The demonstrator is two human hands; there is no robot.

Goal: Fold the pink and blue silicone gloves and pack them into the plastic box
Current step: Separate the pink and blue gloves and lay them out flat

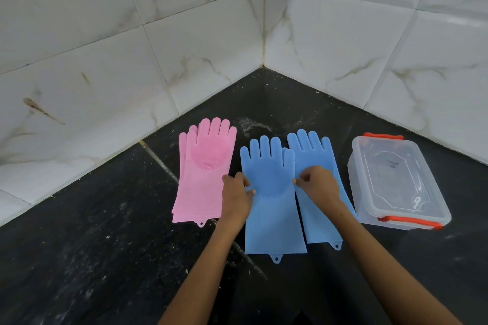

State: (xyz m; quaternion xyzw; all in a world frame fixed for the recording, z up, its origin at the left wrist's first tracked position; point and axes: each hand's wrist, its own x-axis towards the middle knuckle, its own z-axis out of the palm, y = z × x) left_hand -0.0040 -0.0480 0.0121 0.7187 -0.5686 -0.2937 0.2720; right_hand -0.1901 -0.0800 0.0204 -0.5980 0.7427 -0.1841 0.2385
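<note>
Your two hands work on the near blue glove (272, 208), which lies flat on the dark counter (105, 258), fingers pointing toward the wall corner and cuff toward you. A small hanging tab projects from the cuff edge.

Your left hand (236, 192) grips the left edge of this glove at palm level, with the thumb lying on the glove's bristled palm patch. Your right hand (317, 183) has its fingers curled and pinches the right edge of the same glove, near the base of the glove's thumb.

The second blue glove (314, 150) lies flat just to the right, partly under your right hand and wrist; its left edge is overlapped by the near glove. It has the same orientation, with its own tab at the cuff.

The pink gloves (203, 166) lie to the left, stacked one on the other and slightly offset, with a round bristled patch facing up. Your left hand covers their right edge.

The plastic box (393, 182) stands to the right of the blue gloves, apart from them. Its clear lid is on, with an orange latch at each short end.

White marbled wall tiles (132, 34) enclose the counter corner behind all items.
</note>
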